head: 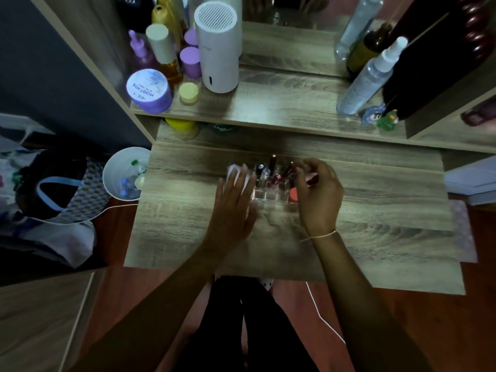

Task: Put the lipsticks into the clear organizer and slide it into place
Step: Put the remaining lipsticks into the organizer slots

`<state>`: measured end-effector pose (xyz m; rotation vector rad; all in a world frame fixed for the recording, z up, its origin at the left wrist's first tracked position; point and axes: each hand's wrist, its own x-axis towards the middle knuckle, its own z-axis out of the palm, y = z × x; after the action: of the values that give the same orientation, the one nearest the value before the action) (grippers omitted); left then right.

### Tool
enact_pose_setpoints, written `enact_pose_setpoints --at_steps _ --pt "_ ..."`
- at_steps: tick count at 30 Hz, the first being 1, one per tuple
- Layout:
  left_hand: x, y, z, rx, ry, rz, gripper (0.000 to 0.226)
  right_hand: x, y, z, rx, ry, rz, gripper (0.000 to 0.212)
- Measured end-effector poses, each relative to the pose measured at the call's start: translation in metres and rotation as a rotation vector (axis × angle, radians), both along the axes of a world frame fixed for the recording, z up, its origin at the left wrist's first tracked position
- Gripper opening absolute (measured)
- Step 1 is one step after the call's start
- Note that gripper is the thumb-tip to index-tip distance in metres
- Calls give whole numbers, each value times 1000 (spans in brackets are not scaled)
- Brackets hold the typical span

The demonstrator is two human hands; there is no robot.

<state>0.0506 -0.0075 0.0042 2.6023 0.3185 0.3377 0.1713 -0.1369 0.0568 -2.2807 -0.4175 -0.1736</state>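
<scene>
Centrally on the grey-brown wood-grain tabletop (375,210), nearer its back edge than its front, stood the clear plastic compartmented organizer (271,193). Several lipsticks stood upright in its rear compartments: a dark tube with a black cap (260,167), a tube with a silvery clear top (265,173), a tall dark red tube (273,161) and another reddish tube (288,169) leaning toward the right. The front compartments looked empty, though blur made that hard to confirm. A round coral-orange item (293,195) sat at the organizer's front right corner, just beside the right hand.

The left hand (233,204) lay open and flat with fingers spread, its fingertips reaching the organizer's left side, and it was grasping nothing. A small white object (233,169) showed just past those fingertips; whether the fingers touched it could not be told.

The right hand (318,191) hovered over the organizer's right side with fingers curled, pinching a dark red lipstick (312,180) between thumb and fingertips. A thin pale string bracelet (320,235) circled that wrist.

On the raised shelf behind the tabletop stood a white cylindrical device with a slotted top (218,49) and a lilac round jar (150,91) toward the left corner, and a clear spray bottle (371,76) toward the right.
</scene>
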Motion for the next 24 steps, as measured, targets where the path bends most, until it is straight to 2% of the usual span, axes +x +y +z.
enact_pose_setpoints --at_steps 4,8,16,24 --pt "33 13 17 31 -8 4 54 25 -7 -1 -171 98 91 31" --pt "55 15 22 96 85 -59 62 30 -7 -14 -276 156 183 35" --pt "65 14 11 139 142 -90 61 29 0 -23 -278 163 177 30" --pt "65 11 10 169 100 -120 58 31 1 -24 -290 179 186 28"
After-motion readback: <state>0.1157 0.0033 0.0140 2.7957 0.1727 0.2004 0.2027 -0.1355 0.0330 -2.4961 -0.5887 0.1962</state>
